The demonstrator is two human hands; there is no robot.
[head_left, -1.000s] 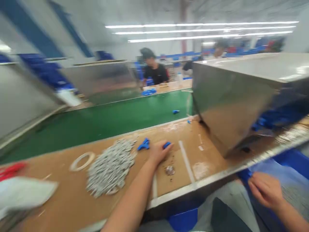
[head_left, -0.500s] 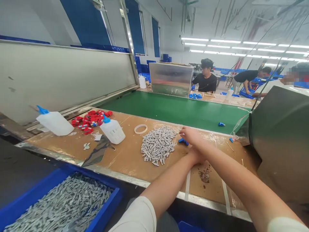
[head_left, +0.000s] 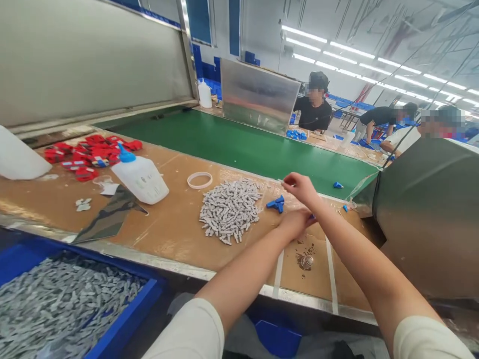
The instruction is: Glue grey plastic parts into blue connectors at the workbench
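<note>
My left hand [head_left: 296,223] is low over the brown tabletop, its fingers curled around a small blue piece [head_left: 312,217] of which only a bit shows. Farther out, near the belt's edge, my right hand [head_left: 301,188] pinches a small pale item [head_left: 280,182], too small to name. Several blue pieces [head_left: 276,204] lie to the left of my hands. Beyond them is a heap of small grey plastic parts [head_left: 231,209]. Close to my left wrist, a small round object [head_left: 307,262] sits in a dark brown spill.
A tape ring [head_left: 199,180], a white squeeze bottle [head_left: 142,178] and red parts [head_left: 86,152] occupy the table's left. Behind runs a green conveyor belt [head_left: 247,144] carrying a blue piece [head_left: 338,185]. A blue bin [head_left: 123,319] of grey parts stands lower left. Co-workers [head_left: 315,107] are beyond.
The view has tilted and shifted. My right hand has moved away from my left wrist, opening a gap between the hands. The blue pieces beside them now show more fully.
</note>
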